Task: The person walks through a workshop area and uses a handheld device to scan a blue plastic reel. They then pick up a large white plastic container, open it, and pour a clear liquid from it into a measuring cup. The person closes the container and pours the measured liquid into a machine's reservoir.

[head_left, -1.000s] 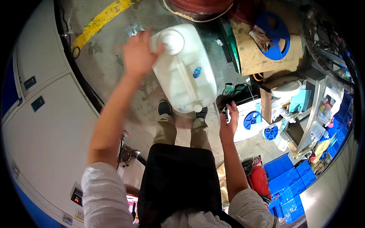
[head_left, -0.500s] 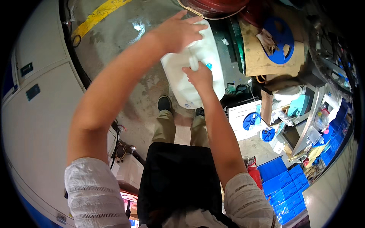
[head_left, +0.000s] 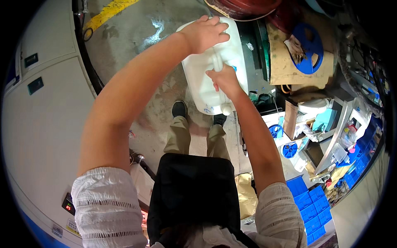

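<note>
White plastic jug [head_left: 198, 74] on floor [head_left: 124, 58] nr shoes [head_left: 179, 108], R hand [head_left: 226, 80] fingers curled round handle [head_left: 217, 61], L hand [head_left: 206, 35] fingers part-spread over far end, can't tell if gripping; imo best hold handle firm, jug steady.

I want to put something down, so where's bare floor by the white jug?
Left of the jug, there's bare floor between the yellow stripe and the left arm. Another patch sits between that arm, the jug and the left shoe. The right side is crowded with a blue wheel, a glove and blue trays.
</note>
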### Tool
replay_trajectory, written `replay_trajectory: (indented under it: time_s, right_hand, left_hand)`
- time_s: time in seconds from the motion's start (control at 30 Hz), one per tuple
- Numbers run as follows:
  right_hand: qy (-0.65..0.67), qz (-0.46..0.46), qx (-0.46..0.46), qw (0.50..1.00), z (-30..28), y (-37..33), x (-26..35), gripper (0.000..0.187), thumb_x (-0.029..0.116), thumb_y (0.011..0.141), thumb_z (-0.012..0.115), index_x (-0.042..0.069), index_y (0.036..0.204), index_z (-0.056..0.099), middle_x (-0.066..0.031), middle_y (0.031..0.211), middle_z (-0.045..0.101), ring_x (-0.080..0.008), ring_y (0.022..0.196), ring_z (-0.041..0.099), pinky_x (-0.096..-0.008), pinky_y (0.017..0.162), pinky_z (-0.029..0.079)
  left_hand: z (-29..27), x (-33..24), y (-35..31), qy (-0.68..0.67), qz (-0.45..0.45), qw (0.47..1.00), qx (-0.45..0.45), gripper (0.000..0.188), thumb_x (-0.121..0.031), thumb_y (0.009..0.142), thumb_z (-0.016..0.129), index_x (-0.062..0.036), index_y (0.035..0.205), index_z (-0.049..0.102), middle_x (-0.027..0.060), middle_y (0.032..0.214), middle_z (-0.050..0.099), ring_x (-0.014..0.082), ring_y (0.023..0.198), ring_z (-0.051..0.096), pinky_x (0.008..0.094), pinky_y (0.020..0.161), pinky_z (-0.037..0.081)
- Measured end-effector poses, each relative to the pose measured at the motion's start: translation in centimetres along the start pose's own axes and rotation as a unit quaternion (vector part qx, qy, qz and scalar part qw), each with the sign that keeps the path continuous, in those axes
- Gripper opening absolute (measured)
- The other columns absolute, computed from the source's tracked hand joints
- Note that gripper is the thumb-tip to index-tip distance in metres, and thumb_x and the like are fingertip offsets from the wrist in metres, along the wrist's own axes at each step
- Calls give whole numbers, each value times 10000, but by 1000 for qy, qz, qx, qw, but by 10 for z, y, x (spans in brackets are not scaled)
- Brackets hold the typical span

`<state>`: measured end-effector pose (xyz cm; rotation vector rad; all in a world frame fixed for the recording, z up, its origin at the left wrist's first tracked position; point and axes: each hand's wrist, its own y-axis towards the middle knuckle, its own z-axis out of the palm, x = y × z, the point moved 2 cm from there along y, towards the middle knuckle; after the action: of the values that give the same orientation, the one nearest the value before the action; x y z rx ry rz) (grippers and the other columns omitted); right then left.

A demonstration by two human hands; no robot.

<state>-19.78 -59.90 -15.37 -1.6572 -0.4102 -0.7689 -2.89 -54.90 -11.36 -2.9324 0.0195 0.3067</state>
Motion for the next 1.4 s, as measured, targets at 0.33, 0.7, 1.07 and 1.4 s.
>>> replay_trajectory:
  time_s: [0.33, 0.7, 1.07, 1.4]
  right_hand:
    - [-152, -11, 125, 980, 20, -14, -21, 235, 140, 746, 640, -10, 925, 604, -147, 720, 631, -236, 551, 608, -359, 526, 490]
    - [-494, -154, 312, 797, 95, -44, -45, 219, 70, 716, 541, 57, 894, 668, -166, 893, 669, -346, 832, 645, -428, 744, 518]
    - [-586, -124, 272, 753, 95, -46, -21, 196, 143, 693, 577, 92, 848, 685, -152, 868, 672, -328, 837, 644, -432, 739, 517]
    - [-587, -120, 235, 766, 98, -49, -29, 204, 156, 684, 579, 107, 842, 698, -141, 862, 673, -315, 819, 641, -410, 747, 516]
  left_hand:
    - [17, -25, -92, 87, 54, 994, 32, 469, -68, 706, 622, -191, 1135, 481, 27, 1325, 418, 294, 1281, 349, 443, 1064, 319]
    - [44, -148, -249, -93, -225, 968, 56, 737, -232, 635, 778, -209, 1295, 451, 62, 1353, 404, 329, 1310, 324, 453, 1071, 309]
    - [76, -171, -225, -147, -514, 842, -75, 649, -176, 720, 709, -103, 1311, 452, 174, 1343, 387, 372, 1273, 331, 523, 983, 320]
    - [70, -144, -257, -79, -161, 983, 28, 626, -37, 714, 646, -98, 1307, 453, 153, 1381, 353, 370, 1296, 304, 560, 1012, 277]
